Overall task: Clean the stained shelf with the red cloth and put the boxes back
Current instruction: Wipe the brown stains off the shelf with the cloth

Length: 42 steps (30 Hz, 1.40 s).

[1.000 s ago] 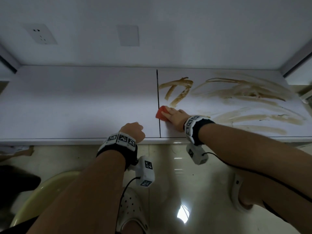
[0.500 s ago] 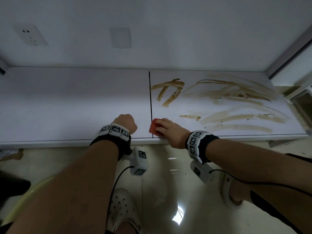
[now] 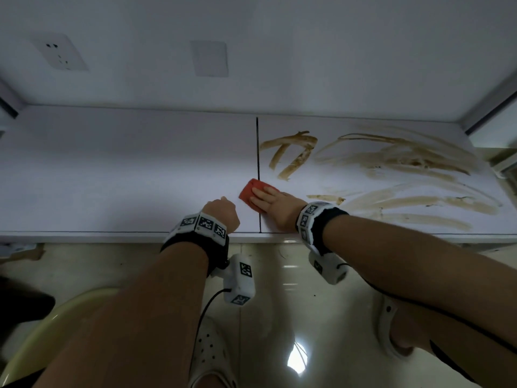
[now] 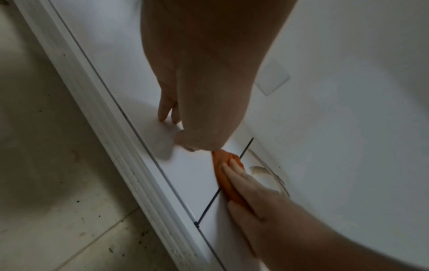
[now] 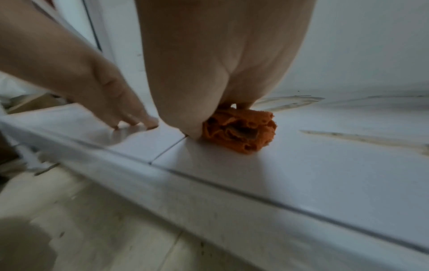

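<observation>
The white shelf (image 3: 126, 177) carries brown smeared stains (image 3: 391, 163) over its right half. A folded red cloth (image 3: 247, 191) lies across the dark seam (image 3: 258, 152) near the shelf's middle. My right hand (image 3: 272, 203) presses flat fingers on top of it, the thumb lying beside it. The right wrist view shows the cloth (image 5: 241, 132) bunched under that hand, with stains (image 5: 359, 139) to its right. My left hand (image 3: 221, 212) stands just left of the cloth, holding nothing. Its fingertips (image 4: 166, 115) rest on the bare shelf near the front edge. No boxes are in view.
A wall socket (image 3: 60, 56) and a blank cover plate (image 3: 209, 58) sit on the back wall. A metal upright (image 3: 492, 107) bounds the shelf on the right. Below the shelf edge are glossy floor tiles, a pale green rounded object (image 3: 56, 331) and white clogs (image 3: 209, 357).
My right hand drew the cloth toward the front edge, then pushed it away again and slightly left over the seam. The left hand has kept its place on the shelf.
</observation>
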### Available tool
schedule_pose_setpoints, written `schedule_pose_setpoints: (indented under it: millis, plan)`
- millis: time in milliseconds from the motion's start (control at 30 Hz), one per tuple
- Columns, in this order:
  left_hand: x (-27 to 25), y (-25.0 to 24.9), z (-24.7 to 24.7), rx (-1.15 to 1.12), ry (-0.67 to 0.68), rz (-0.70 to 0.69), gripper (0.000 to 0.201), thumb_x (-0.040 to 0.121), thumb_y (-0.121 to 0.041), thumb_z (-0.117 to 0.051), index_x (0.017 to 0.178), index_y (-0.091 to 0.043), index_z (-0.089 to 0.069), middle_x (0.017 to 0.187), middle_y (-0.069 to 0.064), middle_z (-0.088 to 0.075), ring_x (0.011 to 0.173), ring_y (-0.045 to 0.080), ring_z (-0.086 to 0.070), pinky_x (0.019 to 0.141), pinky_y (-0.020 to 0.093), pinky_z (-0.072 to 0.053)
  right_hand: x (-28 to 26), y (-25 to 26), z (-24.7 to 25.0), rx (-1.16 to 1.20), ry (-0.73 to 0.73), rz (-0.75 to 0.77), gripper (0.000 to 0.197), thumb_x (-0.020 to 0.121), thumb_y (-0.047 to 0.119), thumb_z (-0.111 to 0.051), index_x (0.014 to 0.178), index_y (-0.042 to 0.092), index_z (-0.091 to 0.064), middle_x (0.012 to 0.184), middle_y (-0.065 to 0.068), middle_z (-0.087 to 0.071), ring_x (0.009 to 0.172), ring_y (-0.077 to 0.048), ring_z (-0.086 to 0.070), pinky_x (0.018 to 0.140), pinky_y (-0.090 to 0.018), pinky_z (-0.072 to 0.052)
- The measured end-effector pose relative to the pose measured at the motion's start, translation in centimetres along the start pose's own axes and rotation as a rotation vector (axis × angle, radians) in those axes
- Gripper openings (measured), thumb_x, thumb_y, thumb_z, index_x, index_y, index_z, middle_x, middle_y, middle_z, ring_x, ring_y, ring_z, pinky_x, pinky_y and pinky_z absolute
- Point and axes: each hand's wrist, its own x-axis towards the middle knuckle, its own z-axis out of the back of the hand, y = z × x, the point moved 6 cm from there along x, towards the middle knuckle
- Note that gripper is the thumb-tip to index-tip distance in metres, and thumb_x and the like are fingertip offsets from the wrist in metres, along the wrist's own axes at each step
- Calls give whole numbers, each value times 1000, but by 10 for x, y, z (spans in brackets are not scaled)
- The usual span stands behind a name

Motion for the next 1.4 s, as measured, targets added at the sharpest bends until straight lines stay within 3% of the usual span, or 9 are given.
schedule_pose_setpoints:
  millis: [133,267,500,567,800,967,1100,1200,1400]
  plan:
    - [-4,0,1,-6,34,-39,55,97,-9,-28,150,-2,-17,160,13,-7,142,29,-27,117,35,-26,9,-23,13,105,-36,-117,66,98,12,-37,152,17,1,160,-3,9,148,-25,3,119,-41,-11]
    - [-1,1,1,-26,64,-51,54,97,-9,-28,150,-2,-20,159,13,-14,139,29,-32,114,37,-31,-10,-49,7,108,16,-232,67,97,13,-39,152,16,1,160,-3,7,147,-27,2,118,-43,-18]
    - [-4,2,3,-75,52,2,53,96,-13,-30,148,0,-25,151,13,-32,134,28,-40,109,35,-36,-21,6,-6,-40,29,-24,69,95,16,-42,152,14,-3,160,-3,3,144,-29,-7,116,-40,-21]
    - [-5,1,4,-59,53,0,54,96,-13,-29,148,0,-24,153,13,-29,134,28,-39,109,35,-36,-9,12,-3,-30,31,4,68,96,14,-41,152,14,-2,160,-3,4,144,-29,-5,116,-40,-19]
    - [-7,3,5,-27,78,-45,54,98,-12,-28,151,-8,-19,160,9,-6,144,27,-24,118,36,-24,15,-17,26,87,6,-107,68,97,9,-40,152,13,-1,160,-6,7,147,-28,2,118,-37,-8]
    - [-1,2,6,-45,92,-69,53,99,-13,-30,151,-11,-21,160,8,-10,144,26,-24,117,35,-23,-10,-57,9,78,52,-249,70,96,12,-43,152,12,-1,160,-5,6,147,-29,0,120,-38,-11]
    - [-2,3,5,-72,93,-50,53,98,-14,-31,150,-12,-24,158,8,-17,143,25,-26,116,33,-24,-23,-28,-9,-6,64,-134,69,96,22,-42,151,12,-2,160,-6,2,145,-32,-4,119,-43,-14]
    - [-5,4,7,-53,78,-37,52,98,-14,-30,150,-9,-26,158,11,-19,142,26,-28,117,34,-26,-13,1,-9,-39,44,-28,66,96,19,-40,151,13,-3,160,-3,2,144,-31,-6,118,-42,-17]
    - [-4,5,7,-56,64,-49,53,98,-13,-30,150,-11,-25,159,8,-14,142,26,-28,116,34,-26,21,0,24,29,19,-66,70,96,7,-40,152,14,0,160,-2,6,147,-28,1,119,-37,-10]
